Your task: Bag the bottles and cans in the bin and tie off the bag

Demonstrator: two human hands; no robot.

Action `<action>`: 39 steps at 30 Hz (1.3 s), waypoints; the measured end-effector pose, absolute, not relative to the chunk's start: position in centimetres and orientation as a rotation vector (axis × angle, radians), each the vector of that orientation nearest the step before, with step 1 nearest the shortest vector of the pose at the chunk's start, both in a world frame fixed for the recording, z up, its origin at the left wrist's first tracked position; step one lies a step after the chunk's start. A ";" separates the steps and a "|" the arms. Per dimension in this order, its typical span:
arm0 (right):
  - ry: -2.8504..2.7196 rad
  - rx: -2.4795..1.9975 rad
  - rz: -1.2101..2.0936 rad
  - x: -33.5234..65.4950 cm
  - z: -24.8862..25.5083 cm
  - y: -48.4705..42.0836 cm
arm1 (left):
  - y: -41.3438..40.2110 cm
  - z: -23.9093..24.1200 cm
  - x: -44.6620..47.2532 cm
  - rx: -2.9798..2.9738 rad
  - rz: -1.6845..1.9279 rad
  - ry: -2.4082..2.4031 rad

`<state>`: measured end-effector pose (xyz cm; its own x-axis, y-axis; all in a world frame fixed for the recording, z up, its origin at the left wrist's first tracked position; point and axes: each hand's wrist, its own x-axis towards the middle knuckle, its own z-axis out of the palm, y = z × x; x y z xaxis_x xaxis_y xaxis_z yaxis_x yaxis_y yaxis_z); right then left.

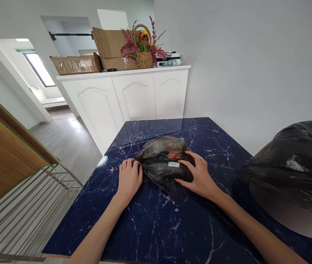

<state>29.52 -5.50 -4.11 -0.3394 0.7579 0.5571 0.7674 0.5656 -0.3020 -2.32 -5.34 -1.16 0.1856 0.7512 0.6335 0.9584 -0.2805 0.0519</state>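
A filled black plastic bag (158,172) lies on its side on the dark blue marble-patterned table (156,227). Reddish and greenish contents show dimly through its thin film, and a small white and green label (173,164) is visible on it. My left hand (129,174) is closed around the gathered neck at the bag's left end. Curved over the bag's right end, my right hand (198,174) grips it with thumb and fingers set apart. What exactly the bag contains cannot be made out.
A larger black plastic bag (296,161) stands on the table at right, by a round pale surface (279,212). Behind the table is a white cabinet (136,95) bearing cardboard boxes (76,64), a flower basket (144,59) and a bottle (172,62). A metal rack (35,209) stands left.
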 end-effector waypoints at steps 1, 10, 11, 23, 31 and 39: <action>-2.135 -1.219 -0.014 29.6 -4.2 -5.5 | -5.4 -0.9 -2.3 -2.113 -0.839 -1.601; -2.101 -1.182 -0.003 29.7 -4.3 -5.4 | -7.1 1.1 -0.6 -2.427 -0.913 -1.353; -2.099 -1.180 -0.005 29.7 -4.2 -5.4 | -7.0 1.0 -0.6 -2.424 -0.910 -1.377; -2.098 -1.208 0.063 30.0 -4.6 -5.1 | -5.4 -1.9 -1.8 -2.340 -0.840 -1.709; -2.080 -1.138 0.017 29.8 -4.3 -5.3 | -5.3 -1.8 -2.0 -2.303 -0.935 -1.734; -2.050 -1.043 0.071 29.9 -3.2 -5.7 | -5.2 -1.5 -2.1 -2.235 -1.132 -1.764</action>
<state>29.91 -5.72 -3.18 -0.3248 0.6961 0.6403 0.6502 0.6560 -0.3833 -2.14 -5.16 -1.52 0.0657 0.8103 0.5824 0.8672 -0.3350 0.3683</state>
